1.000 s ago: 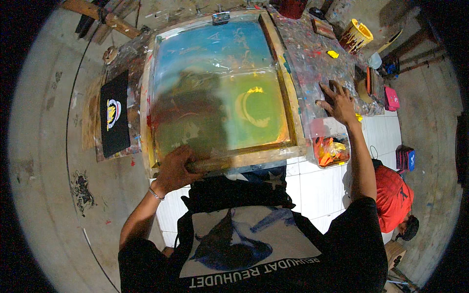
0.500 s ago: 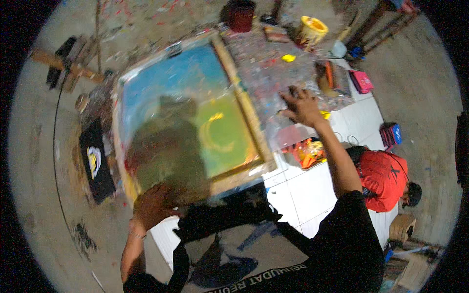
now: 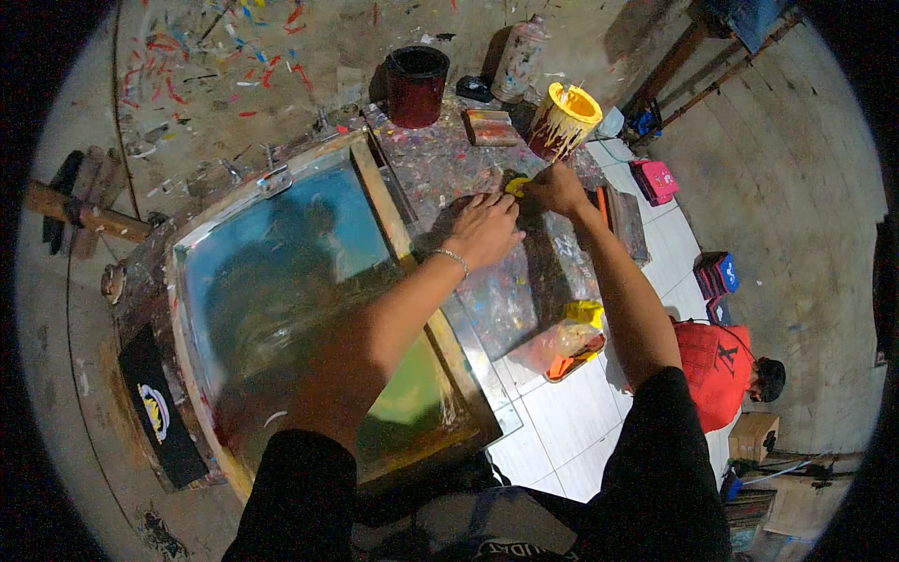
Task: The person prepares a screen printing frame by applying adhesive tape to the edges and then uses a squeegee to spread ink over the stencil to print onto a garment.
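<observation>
On the paint-stained table, my right hand has its fingers closed at a small yellow piece, whose exact kind I cannot make out. Close beside it, my left hand lies palm down with fingers stretched toward the yellow piece. A bracelet circles the left wrist. My left forearm crosses over a wood-framed printing screen with blue and green mesh. Just beyond my right hand stands a yellow-dripped paint tub, and a small paint-smeared block lies to its left.
A dark red bucket and a spray can stand at the back. A plastic bag with a yellow top lies near the white tiles. Black printed fabric is at left. A person in red is at right.
My left hand has left the screen's near edge and crossed right to the table beside the yellow piece. The right hand has moved farther out to that piece, its fingers now closed. The view has shifted.
</observation>
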`<act>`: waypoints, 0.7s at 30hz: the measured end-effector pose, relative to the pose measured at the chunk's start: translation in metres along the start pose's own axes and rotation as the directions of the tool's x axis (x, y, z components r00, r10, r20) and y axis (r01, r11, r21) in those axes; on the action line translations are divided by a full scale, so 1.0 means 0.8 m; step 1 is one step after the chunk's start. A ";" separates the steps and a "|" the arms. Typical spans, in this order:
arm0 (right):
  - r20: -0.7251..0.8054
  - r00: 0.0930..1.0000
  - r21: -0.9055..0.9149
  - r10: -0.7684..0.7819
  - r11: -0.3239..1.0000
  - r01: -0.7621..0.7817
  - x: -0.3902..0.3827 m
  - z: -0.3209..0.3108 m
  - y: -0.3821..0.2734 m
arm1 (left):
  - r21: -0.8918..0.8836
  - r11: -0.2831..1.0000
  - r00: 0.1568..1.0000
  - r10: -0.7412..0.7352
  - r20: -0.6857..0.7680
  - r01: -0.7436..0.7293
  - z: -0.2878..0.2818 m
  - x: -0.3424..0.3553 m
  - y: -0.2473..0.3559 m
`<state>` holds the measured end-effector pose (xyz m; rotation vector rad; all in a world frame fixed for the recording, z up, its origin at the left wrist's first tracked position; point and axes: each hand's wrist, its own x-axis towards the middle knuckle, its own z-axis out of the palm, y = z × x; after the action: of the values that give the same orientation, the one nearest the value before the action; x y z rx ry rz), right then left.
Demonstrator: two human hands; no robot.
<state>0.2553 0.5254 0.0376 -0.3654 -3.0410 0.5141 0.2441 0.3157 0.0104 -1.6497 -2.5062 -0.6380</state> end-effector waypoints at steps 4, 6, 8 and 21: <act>-0.018 0.997 -0.144 0.078 0.986 -0.080 0.013 0.032 0.009 | 0.033 0.999 0.999 0.003 -0.054 -0.001 0.030 -0.014 -0.011; -0.066 0.998 -0.205 -0.017 0.979 0.003 0.020 0.038 0.013 | 0.034 0.999 0.998 -0.003 -0.065 0.005 0.030 -0.011 -0.015; -0.006 1.000 -0.036 0.030 0.999 -0.030 0.018 0.040 0.016 | 0.013 1.000 1.000 -0.002 -0.031 0.002 0.027 -0.012 -0.013; 0.334 0.942 0.384 -0.018 0.916 -0.119 0.018 -0.011 0.038 | 0.037 0.999 0.999 -0.023 0.040 0.022 0.031 -0.009 -0.016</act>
<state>0.2485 0.5596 0.0356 -0.3689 -3.1165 1.2990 0.2400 0.3147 -0.0179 -1.6407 -2.5514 -0.5637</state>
